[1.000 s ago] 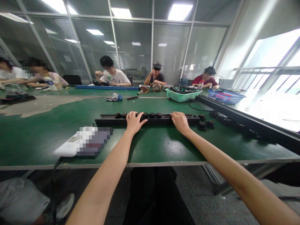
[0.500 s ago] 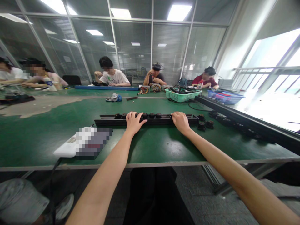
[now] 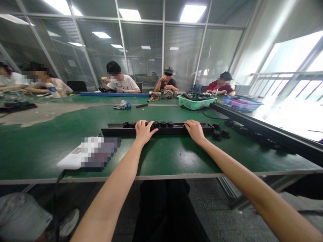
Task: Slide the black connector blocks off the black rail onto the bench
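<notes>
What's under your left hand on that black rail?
Your left hand lies across the long black rail. Round black fittings show on either side of it, but whatever sits directly beneath the palm and fingers is covered.

An electronics assembly workshop: long green-matted workbenches (image 3: 50,154), a black rail of fittings (image 3: 116,131), cable-filled plastic baskets (image 3: 196,103), glass partitions (image 3: 184,57).

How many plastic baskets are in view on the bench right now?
2: a green basket at the far edge of the table, ahead and to the right, and a blue basket further right, near the window. Others could be hidden behind the people.
</notes>
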Demonstrator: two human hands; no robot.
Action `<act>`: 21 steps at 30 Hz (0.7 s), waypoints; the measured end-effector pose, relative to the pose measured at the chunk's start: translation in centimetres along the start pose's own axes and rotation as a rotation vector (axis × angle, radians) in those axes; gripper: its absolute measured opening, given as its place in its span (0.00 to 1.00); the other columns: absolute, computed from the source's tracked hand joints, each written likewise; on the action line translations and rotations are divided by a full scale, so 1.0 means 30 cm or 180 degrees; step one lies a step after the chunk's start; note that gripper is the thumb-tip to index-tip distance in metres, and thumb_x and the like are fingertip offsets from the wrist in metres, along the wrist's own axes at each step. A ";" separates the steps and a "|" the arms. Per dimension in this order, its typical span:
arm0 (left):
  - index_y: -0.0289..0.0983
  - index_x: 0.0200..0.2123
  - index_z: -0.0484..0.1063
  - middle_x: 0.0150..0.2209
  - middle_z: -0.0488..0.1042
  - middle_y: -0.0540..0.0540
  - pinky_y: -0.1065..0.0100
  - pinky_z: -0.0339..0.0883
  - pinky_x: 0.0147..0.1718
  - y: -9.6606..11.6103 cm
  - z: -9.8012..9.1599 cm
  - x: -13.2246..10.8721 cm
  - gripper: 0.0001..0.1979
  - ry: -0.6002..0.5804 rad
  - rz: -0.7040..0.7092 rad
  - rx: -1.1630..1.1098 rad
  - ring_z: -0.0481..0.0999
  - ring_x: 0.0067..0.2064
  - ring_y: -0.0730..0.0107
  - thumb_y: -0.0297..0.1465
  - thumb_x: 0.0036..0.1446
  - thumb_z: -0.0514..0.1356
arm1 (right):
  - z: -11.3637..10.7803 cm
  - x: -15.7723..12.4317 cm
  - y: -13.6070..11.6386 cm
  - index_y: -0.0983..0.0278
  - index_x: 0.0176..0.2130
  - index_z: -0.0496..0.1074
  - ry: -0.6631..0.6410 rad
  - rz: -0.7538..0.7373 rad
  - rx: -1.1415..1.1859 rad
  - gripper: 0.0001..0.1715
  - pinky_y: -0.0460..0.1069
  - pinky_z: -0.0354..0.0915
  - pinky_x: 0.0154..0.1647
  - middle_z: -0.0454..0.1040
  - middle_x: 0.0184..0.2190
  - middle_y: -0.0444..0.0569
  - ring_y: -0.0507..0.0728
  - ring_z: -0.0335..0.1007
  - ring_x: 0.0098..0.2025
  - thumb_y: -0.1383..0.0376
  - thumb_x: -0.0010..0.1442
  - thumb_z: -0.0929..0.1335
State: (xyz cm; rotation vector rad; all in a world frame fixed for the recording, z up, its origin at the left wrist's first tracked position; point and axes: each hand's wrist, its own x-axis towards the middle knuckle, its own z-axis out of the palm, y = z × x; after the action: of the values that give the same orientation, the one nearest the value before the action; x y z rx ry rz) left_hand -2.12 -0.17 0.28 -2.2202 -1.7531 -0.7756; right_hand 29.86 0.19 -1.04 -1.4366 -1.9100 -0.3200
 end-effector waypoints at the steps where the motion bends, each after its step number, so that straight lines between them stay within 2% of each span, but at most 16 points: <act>1: 0.46 0.69 0.75 0.65 0.71 0.35 0.45 0.52 0.72 -0.001 0.002 0.000 0.29 0.0005 0.0008 0.0005 0.61 0.70 0.42 0.50 0.70 0.61 | 0.003 0.001 0.005 0.62 0.48 0.83 0.0033 0.0010 0.0098 0.16 0.58 0.68 0.60 0.84 0.50 0.58 0.65 0.79 0.53 0.69 0.73 0.65; 12: 0.44 0.69 0.74 0.65 0.70 0.34 0.46 0.51 0.72 0.000 0.002 0.001 0.30 -0.0030 -0.0012 0.0008 0.60 0.70 0.42 0.50 0.70 0.61 | 0.016 0.008 0.020 0.59 0.41 0.80 0.0089 0.0103 0.0501 0.11 0.55 0.69 0.56 0.85 0.46 0.54 0.64 0.81 0.51 0.70 0.70 0.67; 21: 0.46 0.69 0.74 0.65 0.70 0.35 0.46 0.51 0.72 -0.008 0.011 0.003 0.29 0.0006 0.0005 0.0005 0.60 0.70 0.43 0.50 0.70 0.61 | 0.009 0.012 0.011 0.60 0.42 0.81 0.0041 0.0146 0.0306 0.13 0.59 0.66 0.62 0.86 0.46 0.55 0.65 0.79 0.49 0.69 0.71 0.65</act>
State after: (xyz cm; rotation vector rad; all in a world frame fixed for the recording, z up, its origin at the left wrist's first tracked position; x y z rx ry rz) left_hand -2.23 0.12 0.01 -2.2189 -1.7503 -0.7757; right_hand 30.01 0.73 -1.06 -1.4092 -1.8538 -0.2122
